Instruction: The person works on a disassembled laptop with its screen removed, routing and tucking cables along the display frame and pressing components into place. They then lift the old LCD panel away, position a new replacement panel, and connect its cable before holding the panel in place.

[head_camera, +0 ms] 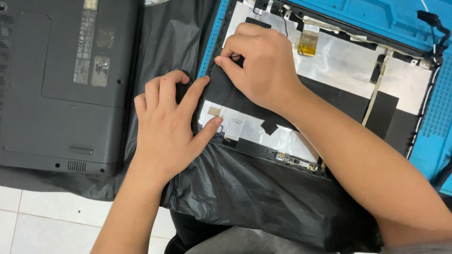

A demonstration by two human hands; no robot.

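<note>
Foreground: black plastic sheet draped over the near edge, crumpled, running under both forearms.
Left hand: palm down at the left rim of the open laptop lid shell; forefinger and thumb spread apart, tips pressing on the black film; other fingers curled on the rim.
Right hand: above the left hand, thumb and forefinger pinched together on the film's upper edge; possibly lifting a corner, though the contact is partly hidden by the knuckles.
Lid shell: lies flat, inside up, silver foil lining exposed, black patches across the middle.
Cables: thin flat ribbon crossing the foil on the right; wire bundle along the far right corner.
Small board: at the shell's lower edge, near the plastic sheet.
Blue mat: under and right of the shell.
Laptop base: dark grey, underside up, well left of the hands.
Floor: white tiles, lower left.
</note>
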